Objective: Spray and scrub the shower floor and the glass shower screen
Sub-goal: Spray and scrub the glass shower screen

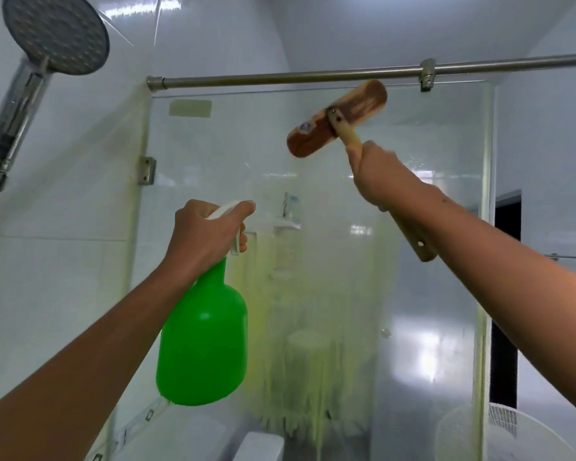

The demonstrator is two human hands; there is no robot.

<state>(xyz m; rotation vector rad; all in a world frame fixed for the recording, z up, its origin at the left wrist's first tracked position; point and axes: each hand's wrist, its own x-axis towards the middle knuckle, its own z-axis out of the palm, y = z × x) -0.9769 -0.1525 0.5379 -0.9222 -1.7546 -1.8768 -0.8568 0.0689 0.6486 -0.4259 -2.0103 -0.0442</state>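
Note:
The glass shower screen (pixel 429 227) fills the middle of the head view, with greenish streaks running down its lower centre. My left hand (pixel 203 237) grips the white trigger head of a green spray bottle (pixel 203 344), held up in front of the glass with the nozzle pointing at it. My right hand (pixel 376 174) grips the wooden handle of a scrub brush (pixel 338 118). The brush's brown head lies against the upper part of the glass, just below the top rail. The shower floor is out of view.
A steel rail (pixel 280 78) runs across the top of the screen. A round shower head (pixel 57 34) on a chrome handle hangs at the upper left. A hinge (pixel 147 170) joins the glass to the tiled wall. A white fan (pixel 499 424) stands at the lower right.

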